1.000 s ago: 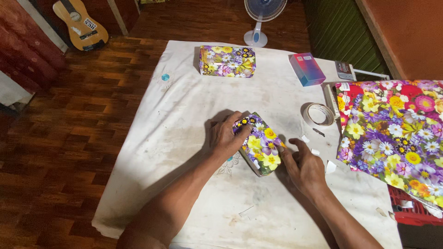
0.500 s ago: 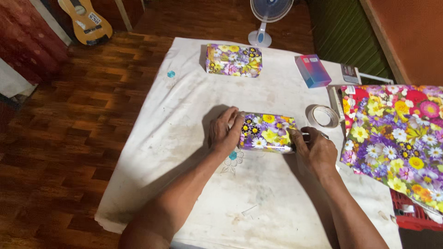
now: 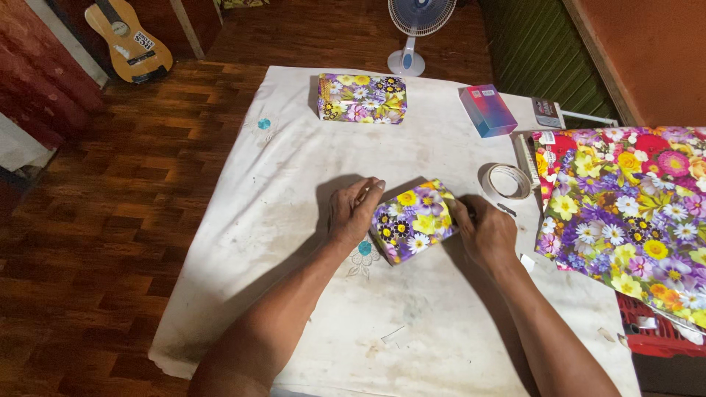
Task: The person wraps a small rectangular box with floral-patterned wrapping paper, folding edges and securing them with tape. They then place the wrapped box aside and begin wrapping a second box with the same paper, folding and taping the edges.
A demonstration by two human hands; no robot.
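Observation:
A small box wrapped in flowered paper (image 3: 413,220) lies at the middle of the white cloth-covered table (image 3: 294,169), turned at an angle. My left hand (image 3: 352,213) presses against its left end with the fingers on the top edge. My right hand (image 3: 482,234) grips its right end, fingers curled over the paper. Both hands hold the box between them.
A second flower-wrapped box (image 3: 362,98) sits at the far edge. A pink and blue box (image 3: 487,110), a roll of clear tape (image 3: 507,181) and a large sheet of flowered wrapping paper (image 3: 632,206) lie to the right. A fan (image 3: 415,29) and a guitar (image 3: 126,40) stand on the wooden floor beyond.
The wrapped box has been turned between my hands, from lying level across half a second ago to an angled position now. Both hands stayed on its ends.

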